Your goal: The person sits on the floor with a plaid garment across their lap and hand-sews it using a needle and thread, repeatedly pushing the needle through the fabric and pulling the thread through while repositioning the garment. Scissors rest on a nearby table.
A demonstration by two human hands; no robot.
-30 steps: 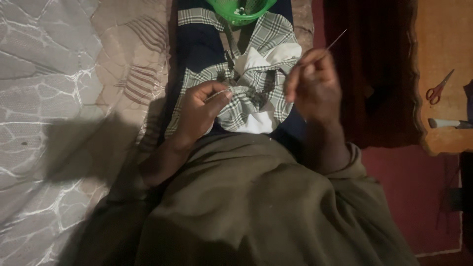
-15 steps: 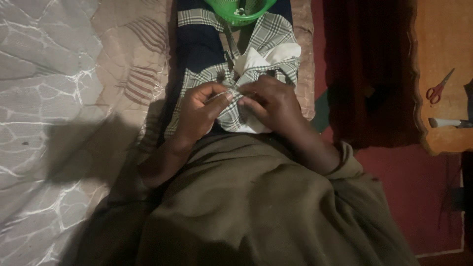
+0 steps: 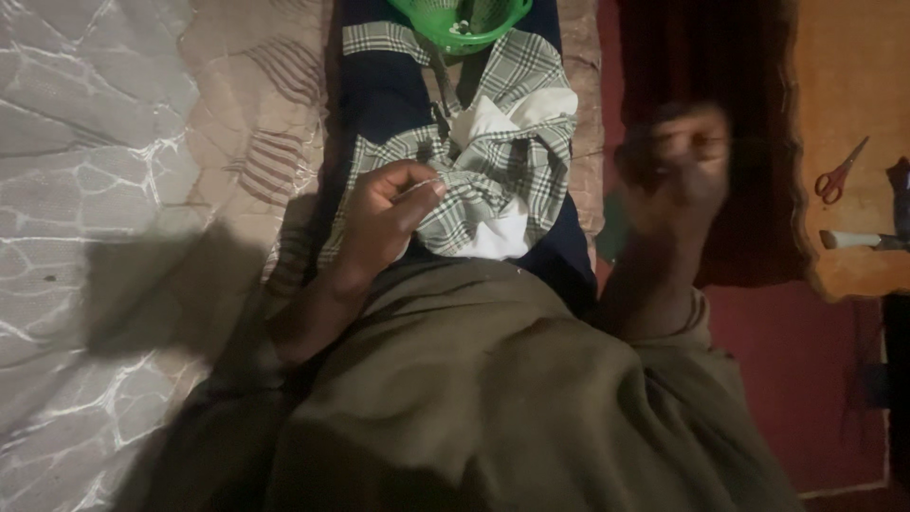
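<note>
One quilted mattress (image 3: 104,190) fills the left side, pale with a marbled pattern and a tan striped patch near the middle. One olive garment (image 3: 493,398) covers the person's lap across the lower centre. One dark red curtain (image 3: 720,114) hangs on the right, above a red floor (image 3: 806,379). One orange surface (image 3: 853,95) sits at the far right edge.

One navy cloth (image 3: 379,95) lies along the bed beyond the lap, and on it rests one checked fabric (image 3: 502,171), green and white plaid with a plain white lining showing in its folds. It is bunched up just past the olive garment, between the two hands.

Two hands show. The left hand (image 3: 384,213) is closed in a pinch on the near left edge of the checked fabric, thumb pressed against the curled fingers. The right hand (image 3: 678,166) is raised to the right of the fabric, clear of it, in front of the curtain; it is blurred, so whether it grips anything cannot be told.

One green basket (image 3: 462,21) sits at the top edge, touching the far end of the fabric, with small pale bits inside. One pair of red-handled scissors (image 3: 840,173) lies on the orange surface. Just below it lies one pale rod-shaped thing (image 3: 853,239), too dim to identify.
</note>
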